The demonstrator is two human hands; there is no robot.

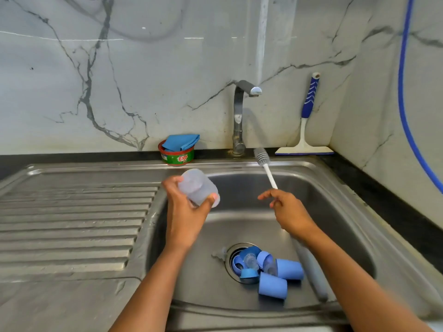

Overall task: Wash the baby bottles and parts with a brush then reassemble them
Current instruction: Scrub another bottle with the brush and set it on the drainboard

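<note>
Left hand [189, 207] raised over the stainless steel sink [311, 188], fingers wrapped round a clear plastic baby bottle [197, 186] tilted on its side; right hand [286, 209] pinching a white-handled bottle brush [265, 165], grey bristles angled up toward the tap; blue caps and clear teats [263, 267] heaped at the drain

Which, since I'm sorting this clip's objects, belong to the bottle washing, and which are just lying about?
In the job:
clear bottle, gripped by the left hand
brush, held by the right hand
blue caps and teats, heaped in the sink

Lying about:
squeegee
blue hose
blue cloth on the soap tub
</note>
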